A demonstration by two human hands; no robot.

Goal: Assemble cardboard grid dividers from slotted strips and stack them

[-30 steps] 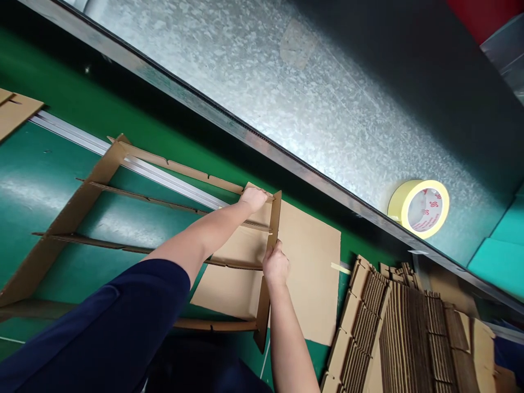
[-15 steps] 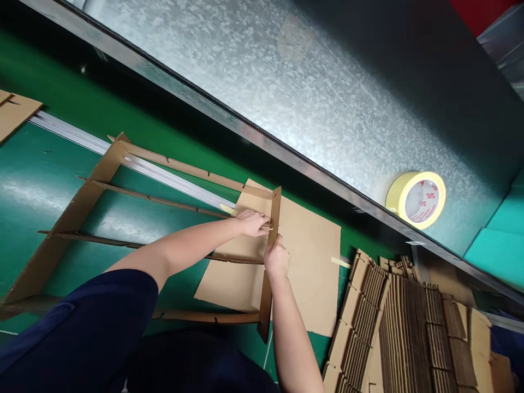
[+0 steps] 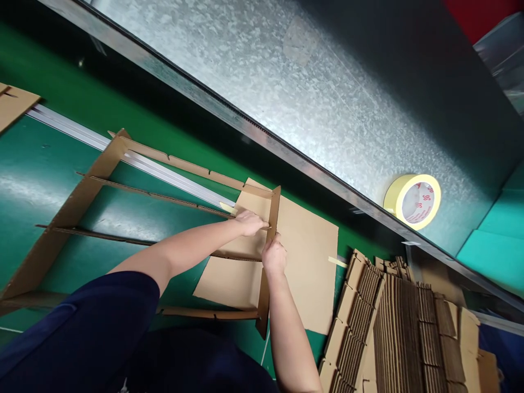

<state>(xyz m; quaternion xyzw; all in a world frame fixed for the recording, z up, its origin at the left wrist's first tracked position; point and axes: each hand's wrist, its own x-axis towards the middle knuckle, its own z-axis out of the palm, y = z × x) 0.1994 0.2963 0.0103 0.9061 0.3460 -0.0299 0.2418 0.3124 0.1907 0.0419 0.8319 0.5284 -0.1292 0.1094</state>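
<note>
Several long cardboard strips [image 3: 188, 165] run between two cardboard cross strips, forming an open frame over a green surface. My left hand [image 3: 250, 222] grips the end of one long strip where it meets the right cross strip [image 3: 264, 297]. Around that same cross strip, just below the joint, my right hand [image 3: 274, 255] is closed. The left cross strip [image 3: 65, 215] stands at the far end, untouched. Beneath the right end of the frame lies a flat cardboard sheet [image 3: 309, 262].
Stacked slotted cardboard strips [image 3: 397, 327] stand at the lower right. A yellow tape roll [image 3: 412, 202] rests on the metal shelf [image 3: 229, 60], whose edge crosses above the hands. More cardboard [image 3: 16, 106] lies at the far left.
My left hand's fingers have come slightly closer to the cross strip. My right hand keeps its hold. The whole view has shifted a little.
</note>
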